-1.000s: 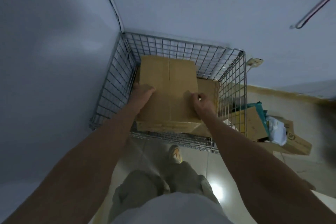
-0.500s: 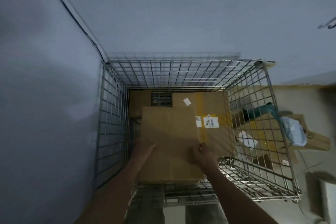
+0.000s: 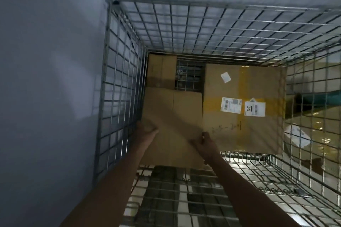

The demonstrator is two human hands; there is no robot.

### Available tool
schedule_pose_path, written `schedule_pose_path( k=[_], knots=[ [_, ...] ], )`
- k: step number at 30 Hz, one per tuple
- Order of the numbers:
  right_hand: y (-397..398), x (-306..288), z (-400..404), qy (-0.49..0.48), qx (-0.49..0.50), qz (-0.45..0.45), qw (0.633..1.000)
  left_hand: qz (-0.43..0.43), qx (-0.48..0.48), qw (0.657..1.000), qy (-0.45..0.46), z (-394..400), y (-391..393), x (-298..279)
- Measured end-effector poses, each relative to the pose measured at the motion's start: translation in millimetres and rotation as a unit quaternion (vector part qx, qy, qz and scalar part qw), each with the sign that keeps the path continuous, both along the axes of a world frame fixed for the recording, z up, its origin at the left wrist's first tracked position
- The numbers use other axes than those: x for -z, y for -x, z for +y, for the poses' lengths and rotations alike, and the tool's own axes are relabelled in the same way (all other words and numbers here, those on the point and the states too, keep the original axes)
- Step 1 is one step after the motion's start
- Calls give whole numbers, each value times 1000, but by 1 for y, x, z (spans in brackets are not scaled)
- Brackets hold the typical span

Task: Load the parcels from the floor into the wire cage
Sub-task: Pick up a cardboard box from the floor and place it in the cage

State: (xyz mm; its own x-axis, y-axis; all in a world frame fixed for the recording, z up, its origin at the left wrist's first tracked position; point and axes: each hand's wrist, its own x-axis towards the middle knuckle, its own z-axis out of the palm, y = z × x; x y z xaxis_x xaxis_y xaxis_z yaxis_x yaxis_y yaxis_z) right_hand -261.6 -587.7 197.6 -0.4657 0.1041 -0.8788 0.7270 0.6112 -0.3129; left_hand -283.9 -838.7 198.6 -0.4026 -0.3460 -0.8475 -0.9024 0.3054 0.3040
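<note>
I look straight down into the wire cage (image 3: pixel 121 83). A plain brown cardboard parcel (image 3: pixel 173 116) lies low in the cage against its left wall. My left hand (image 3: pixel 146 129) grips its left edge and my right hand (image 3: pixel 204 143) grips its right edge near the front. Beside it on the right lies a larger parcel with white labels (image 3: pixel 243 108). A smaller box (image 3: pixel 161 70) sits behind in the back left corner.
Grey walls stand to the left and behind the cage. Bare wire floor (image 3: pixel 190 79) shows between the back boxes and in front of the parcels. Through the right mesh I see more boxes on the floor (image 3: pixel 313 125) and a teal item (image 3: pixel 321 99).
The parcel has gone down from the cage's rim to low inside the cage, both hands still on it. My view has moved forward over the cage.
</note>
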Motion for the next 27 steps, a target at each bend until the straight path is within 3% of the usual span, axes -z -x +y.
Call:
schedule_pose_path(
  k=[11,16,23,27],
  knots=[
    [-27,124,-1,0,-30,15,999,17,51,998,-27,-13,-20,124],
    [-28,139,-17,-19,-71,35,997,17,84,996,-14,-30,-30,155],
    [-27,134,-25,-44,-105,32,993,37,110,992,56,-22,-33,146],
    [-1,81,-31,-85,-174,41,980,29,182,975,123,2,-18,83]
  ],
)
